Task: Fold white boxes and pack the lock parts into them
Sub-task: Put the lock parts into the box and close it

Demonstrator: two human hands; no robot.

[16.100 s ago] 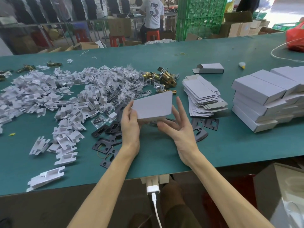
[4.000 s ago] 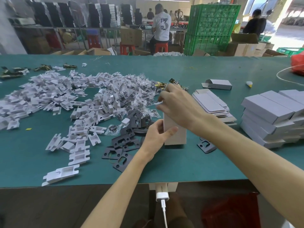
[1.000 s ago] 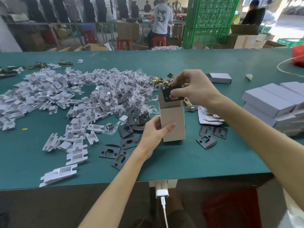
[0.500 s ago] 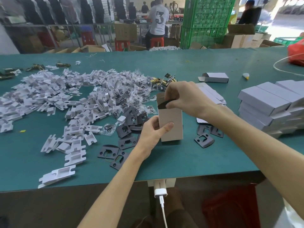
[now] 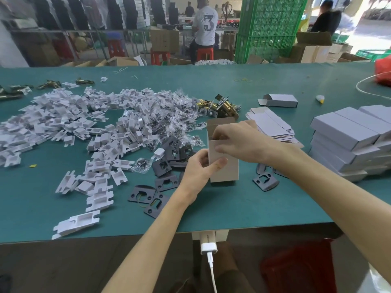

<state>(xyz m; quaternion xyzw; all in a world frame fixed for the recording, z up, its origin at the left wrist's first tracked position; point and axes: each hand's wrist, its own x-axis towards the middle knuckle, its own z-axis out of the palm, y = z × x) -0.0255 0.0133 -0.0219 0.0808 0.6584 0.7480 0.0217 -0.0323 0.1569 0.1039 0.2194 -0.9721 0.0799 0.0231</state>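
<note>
Table: green table carries everything.
Heaps: white plastic pieces, too many to count, at left; one stack of closed boxes at right.
Box: one open box stands at centre, long axis vertical, mouth up.
Hands: left hand grips its lower left side. The right hand is nearer the mouth, its fingers curled inside; what they pinch is hidden.
Plates: dark plates, at least two at right, several at left.

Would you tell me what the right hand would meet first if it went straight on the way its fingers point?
Most likely the box: the right hand points leftward into its open top, so it would meet the box's inner wall, though depth inside is unclear.
</note>
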